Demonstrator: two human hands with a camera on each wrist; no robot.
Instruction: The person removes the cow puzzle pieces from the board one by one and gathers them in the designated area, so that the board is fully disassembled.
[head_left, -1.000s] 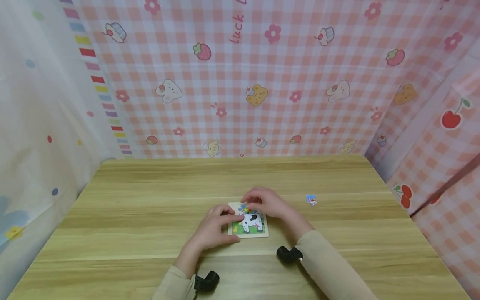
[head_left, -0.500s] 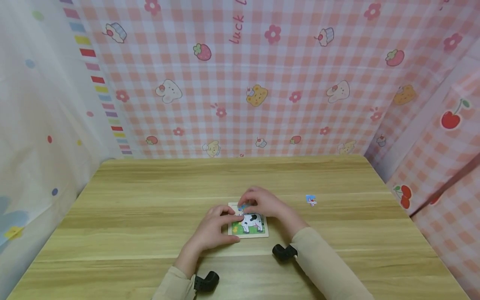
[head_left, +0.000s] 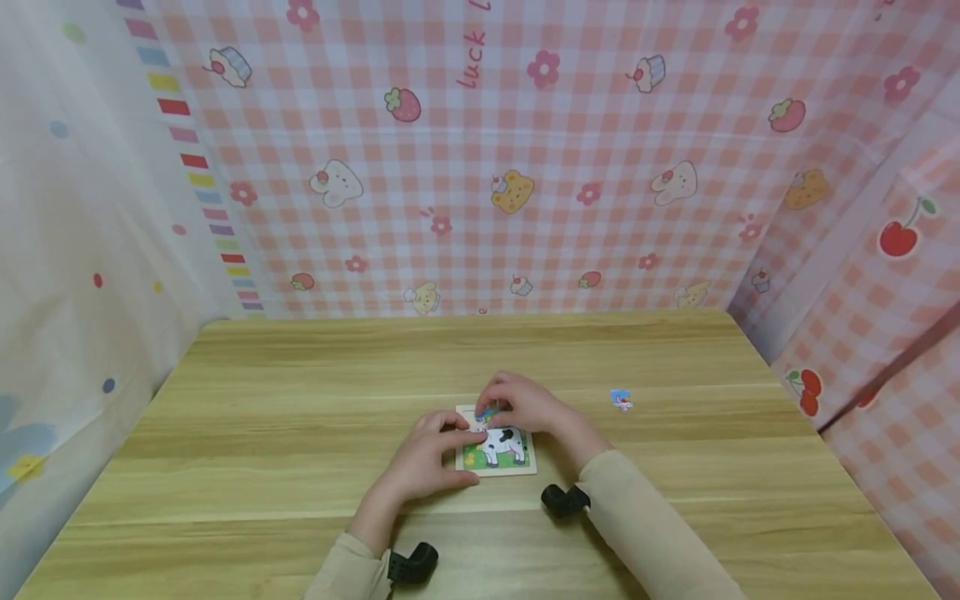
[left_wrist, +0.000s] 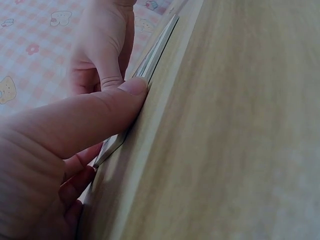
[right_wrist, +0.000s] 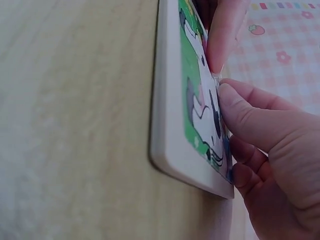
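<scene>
left hand (head_left: 427,456), right hand (head_left: 529,406) on cow puzzle (head_left: 507,451)

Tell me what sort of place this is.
Probably a cloth-screened tabletop play or filming corner: pink gingham cloth hangs behind a wood-grain table, where a cow jigsaw puzzle lies.

Head view: soft, even, moderately bright light; pale sheen on your table (head_left: 495,542) near the lower edge, faint shadow near your right hand (head_left: 528,406), small print soft. Left wrist view: dimmer, hazy; wood grain at your right blurred. Right wrist view: cool, pale glare lower left; thin dark shadow along your puzzle board (right_wrist: 172,120); curtain (right_wrist: 280,45) washed out.
</scene>
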